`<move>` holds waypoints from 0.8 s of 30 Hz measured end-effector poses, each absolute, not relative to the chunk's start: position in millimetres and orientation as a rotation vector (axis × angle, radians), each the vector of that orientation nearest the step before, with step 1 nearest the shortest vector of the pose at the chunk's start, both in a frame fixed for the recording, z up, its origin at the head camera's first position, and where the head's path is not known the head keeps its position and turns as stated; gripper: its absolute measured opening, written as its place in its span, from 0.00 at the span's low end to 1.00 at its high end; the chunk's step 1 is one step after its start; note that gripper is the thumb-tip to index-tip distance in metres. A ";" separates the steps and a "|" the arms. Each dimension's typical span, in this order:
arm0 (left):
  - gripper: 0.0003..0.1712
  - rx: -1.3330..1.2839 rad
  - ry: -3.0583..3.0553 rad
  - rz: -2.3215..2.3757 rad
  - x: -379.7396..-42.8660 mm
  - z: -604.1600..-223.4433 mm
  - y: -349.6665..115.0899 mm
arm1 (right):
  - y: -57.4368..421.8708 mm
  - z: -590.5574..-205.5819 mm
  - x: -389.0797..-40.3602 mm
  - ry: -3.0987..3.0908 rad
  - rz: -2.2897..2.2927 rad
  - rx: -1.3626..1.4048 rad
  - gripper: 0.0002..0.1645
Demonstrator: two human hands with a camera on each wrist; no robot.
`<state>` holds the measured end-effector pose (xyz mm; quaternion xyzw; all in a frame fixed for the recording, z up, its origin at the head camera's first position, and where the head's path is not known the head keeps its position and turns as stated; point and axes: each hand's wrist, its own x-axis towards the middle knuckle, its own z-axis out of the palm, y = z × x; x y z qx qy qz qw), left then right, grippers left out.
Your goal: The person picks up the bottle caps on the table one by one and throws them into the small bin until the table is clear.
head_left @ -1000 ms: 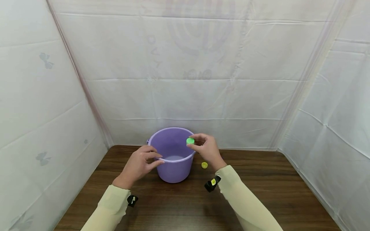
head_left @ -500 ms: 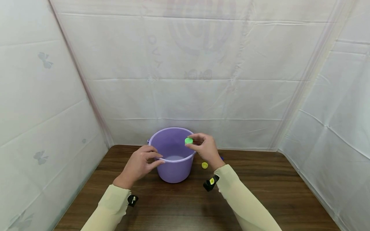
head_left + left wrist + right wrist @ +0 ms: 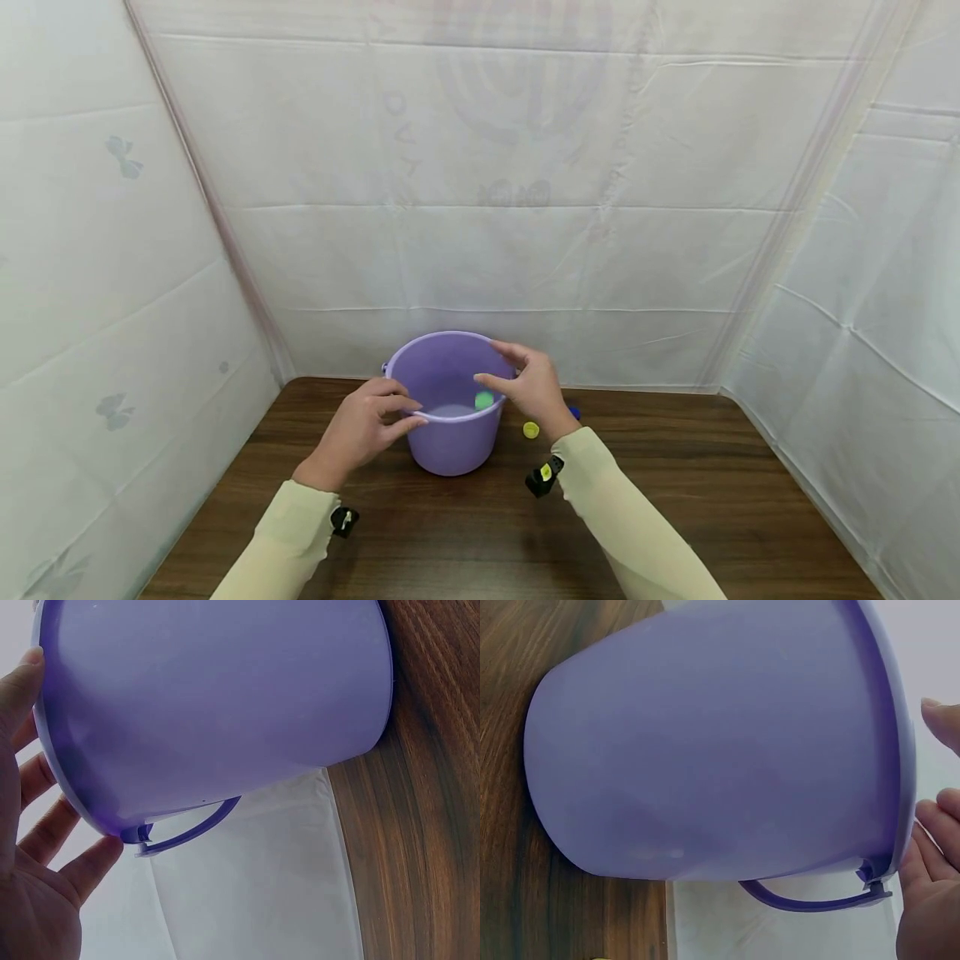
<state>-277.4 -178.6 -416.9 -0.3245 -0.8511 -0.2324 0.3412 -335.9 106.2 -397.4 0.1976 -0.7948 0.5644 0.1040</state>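
Note:
A purple bucket (image 3: pixel 453 446) stands upright on the wooden table. My left hand (image 3: pixel 367 421) holds its near-left rim, thumb at the outer side and fingertips over the edge. In the left wrist view, the fingers (image 3: pixel 49 832) reach along the rim beside the handle's joint. Over the right rim, my right hand (image 3: pixel 534 387) has its thumb and fingers spread apart with nothing between them. Just below that thumb, a green bottle cap (image 3: pixel 483 401) shows slightly blurred inside the bucket. In the right wrist view, the right thumb (image 3: pixel 943 724) and fingers are beside the rim.
A yellow bottle cap (image 3: pixel 531 430) lies on the table (image 3: pixel 450 533) right of the bucket. Behind the right wrist, a blue cap-like piece (image 3: pixel 574 412) partly shows. The bucket's handle (image 3: pixel 810 905) hangs at the far side. White sheets (image 3: pixel 480 250) enclose the table.
My right hand has let go of the green cap, which has dropped down into the bucket. Its thumb and fingers have spread. The left hand has stayed at the rim.

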 end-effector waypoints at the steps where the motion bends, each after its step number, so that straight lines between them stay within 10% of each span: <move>1: 0.10 -0.846 -2.211 -0.605 -277.4 -416.8 -178.6 | 106.1 -397.8 -335.7 -2.347 1.653 0.582 0.42; 24: 0.10 -0.834 -2.248 -0.621 -276.3 -415.1 -179.1 | 127.0 -405.8 -338.3 -2.309 1.670 0.534 0.37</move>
